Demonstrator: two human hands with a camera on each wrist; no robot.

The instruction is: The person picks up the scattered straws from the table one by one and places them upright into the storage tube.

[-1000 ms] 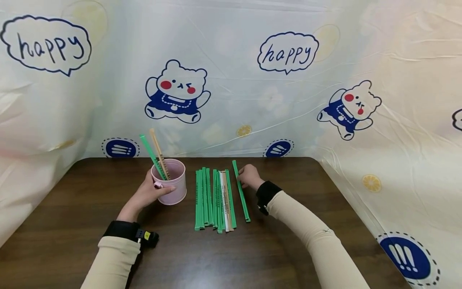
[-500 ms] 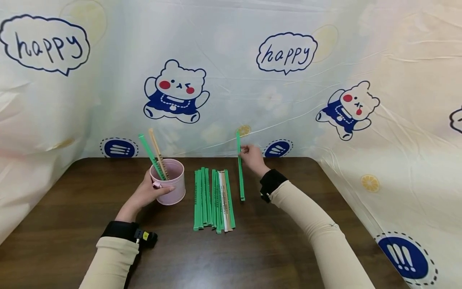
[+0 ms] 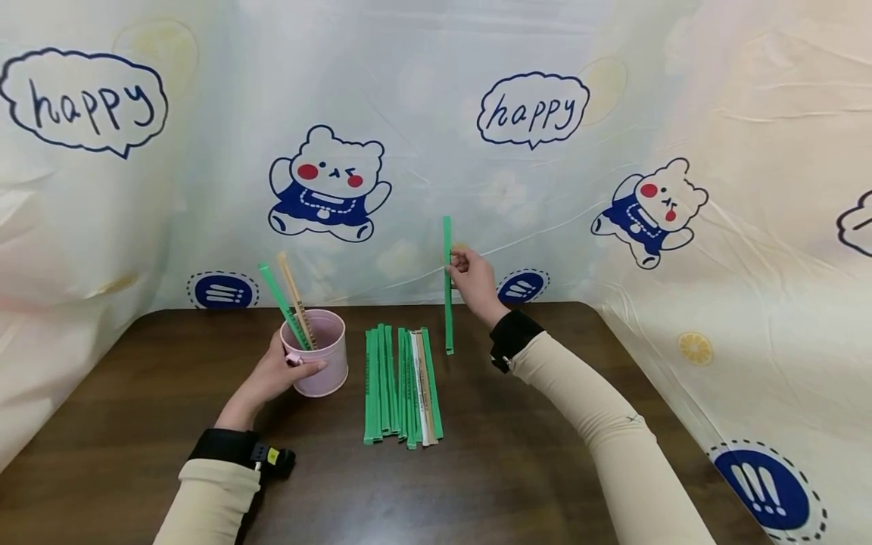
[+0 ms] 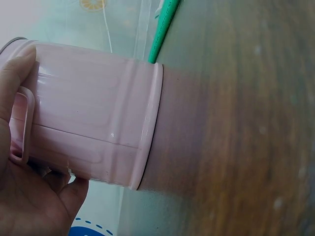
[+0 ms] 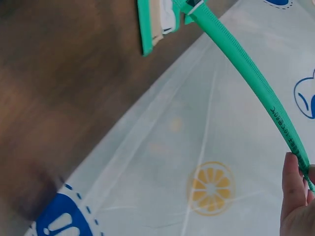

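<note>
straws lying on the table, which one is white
The white straw, directly left of the tan straw near the row's right end; the others lying there are green straws.

Green stick (image 3: 448,303), pink bucket (image 3: 333,363)

The brown table (image 3: 477,484) bears a bucket (image 3: 330,374) and sticks (image 3: 410,393).

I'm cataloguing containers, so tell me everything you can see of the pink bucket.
The pink bucket is round and open-topped, its glossy wall looking like painted metal. The left wrist view shows a looped handle, a raised band and a thin seam-like line along its side. It appears to stand upright on the brown table. A green stick and a tan stick lean inside, rising above its rim. The left-hand grip holds its side.
</note>
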